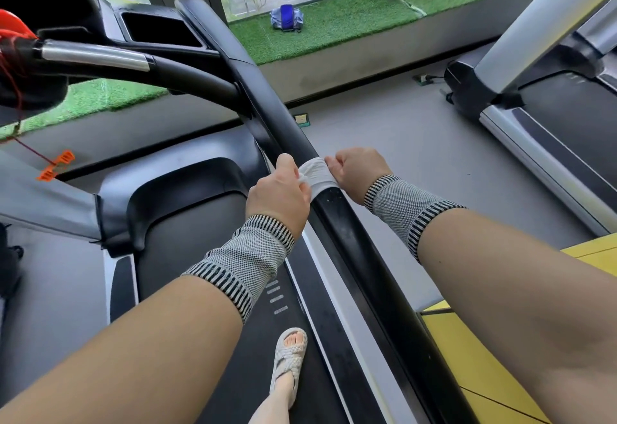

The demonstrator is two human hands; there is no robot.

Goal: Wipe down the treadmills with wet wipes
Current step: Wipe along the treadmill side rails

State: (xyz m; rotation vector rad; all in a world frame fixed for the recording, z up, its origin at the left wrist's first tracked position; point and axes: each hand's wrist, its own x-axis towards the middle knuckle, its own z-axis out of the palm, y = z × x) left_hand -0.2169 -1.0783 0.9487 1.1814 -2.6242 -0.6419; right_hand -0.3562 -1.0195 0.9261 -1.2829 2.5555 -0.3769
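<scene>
A white wet wipe (pixel 316 175) is wrapped over the long black side handrail (pixel 364 250) of the treadmill I stand on. My left hand (pixel 278 195) grips the wipe's left end, on the belt side of the rail. On the outer side of the rail, my right hand (pixel 359 170) pinches the wipe's other end. Both wrists wear grey knitted bands. The black running belt (pixel 200 230) lies below, with my sandalled foot (pixel 288 357) on it.
The console with a cup holder (pixel 160 28) and a silver-and-black front grip (pixel 96 56) is at upper left; an orange safety clip (pixel 55 166) hangs on a red cord. A second treadmill (pixel 547 103) stands right. A blue packet (pixel 286 18) lies on the green turf ledge.
</scene>
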